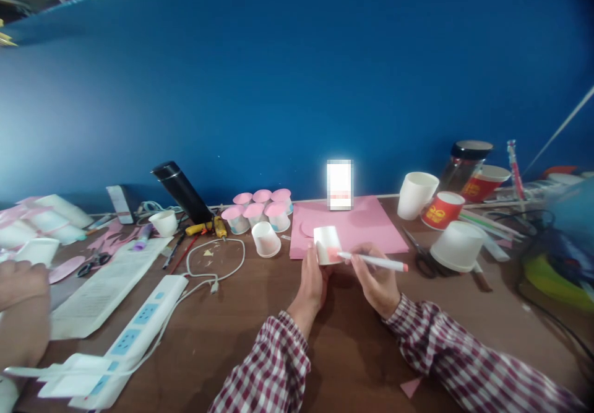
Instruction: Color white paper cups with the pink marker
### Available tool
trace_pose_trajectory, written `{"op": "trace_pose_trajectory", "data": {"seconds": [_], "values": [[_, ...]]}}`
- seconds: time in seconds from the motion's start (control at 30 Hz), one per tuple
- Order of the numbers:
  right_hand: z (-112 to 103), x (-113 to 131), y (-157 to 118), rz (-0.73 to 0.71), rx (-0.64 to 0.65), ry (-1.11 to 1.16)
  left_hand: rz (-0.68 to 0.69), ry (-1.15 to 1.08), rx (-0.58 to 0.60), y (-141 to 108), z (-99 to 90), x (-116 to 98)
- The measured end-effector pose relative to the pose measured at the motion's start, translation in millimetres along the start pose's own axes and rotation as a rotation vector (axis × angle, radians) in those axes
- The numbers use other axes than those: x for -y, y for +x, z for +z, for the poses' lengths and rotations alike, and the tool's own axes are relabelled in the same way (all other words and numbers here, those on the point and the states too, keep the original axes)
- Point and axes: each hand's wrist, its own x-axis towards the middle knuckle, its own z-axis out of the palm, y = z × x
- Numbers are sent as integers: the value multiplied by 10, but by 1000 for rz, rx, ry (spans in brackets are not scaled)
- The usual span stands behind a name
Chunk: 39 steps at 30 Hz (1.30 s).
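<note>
My left hand is wrapped round the side of a white paper cup, which sits low over the brown table. A patch of pinkish orange colour shows on the cup's lower right wall. Between the fingers of my right hand is a white marker pen with a pink end, its tip at that coloured patch. Just behind the cup lie sheets of pink paper. To the left stand several small cups with pink tops and one plain white cup.
A power strip with cables, a printed sheet and a black flask are on the left. Scissors, white cups and a red cup stand right. Another person's hand enters at far left. A bright blurred screen leans behind.
</note>
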Motion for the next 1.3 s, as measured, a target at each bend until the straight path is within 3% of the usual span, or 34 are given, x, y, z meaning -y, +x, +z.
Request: {"op": "trace_pose_trajectory", "data": {"seconds": [0.13,1.03,1.3], "values": [[-14,18,8,2,-28,-22,-17,-84,32,-6,27,-49],[-16,11,2,-16,48,-17,-38,-90,31,-21,44,-43],[-35,-67,17,15,-15,-22,-22,-90,18,-36,48,-47]]}}
